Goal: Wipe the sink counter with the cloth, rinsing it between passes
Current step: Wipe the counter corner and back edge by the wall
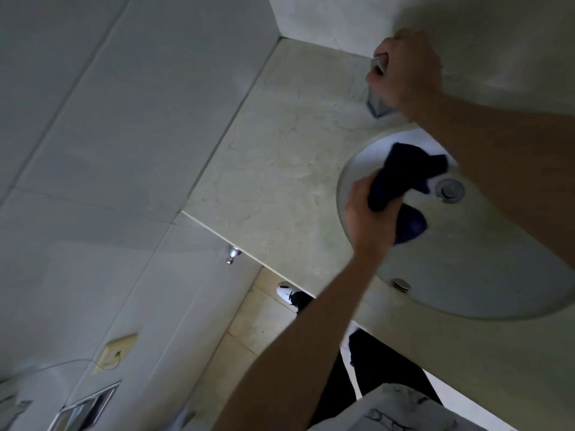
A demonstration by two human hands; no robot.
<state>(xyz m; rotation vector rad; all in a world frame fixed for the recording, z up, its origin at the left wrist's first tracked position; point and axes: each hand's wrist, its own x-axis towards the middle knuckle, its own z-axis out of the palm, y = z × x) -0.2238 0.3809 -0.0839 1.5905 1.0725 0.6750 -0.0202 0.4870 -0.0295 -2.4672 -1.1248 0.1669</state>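
Left hand [367, 213] fingers grip dark cloth [401, 178] over basin [466, 275], 3 o'clock; right hand [404, 70] fingers clasp faucet handle [376, 101], 1 o'clock, evidently for rinsing.

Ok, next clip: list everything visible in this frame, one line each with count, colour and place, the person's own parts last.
cloth: one, dark blue, bunched over the basin, held by the left hand
tap: one, chrome, back of the counter, mostly hidden by the right hand
sink basin: one, white oval, set in the counter
drain plug: one, chrome, basin bottom
overflow hole: one, chrome ring, near basin wall
counter: one, beige marble, left of basin
wall tiles: many, grey-white, left side
valve: one, chrome, under counter edge
wall socket: one, cream, lower left
shoe: one, white and black, on the floor
left hand: grips the cloth
right hand: grips the tap
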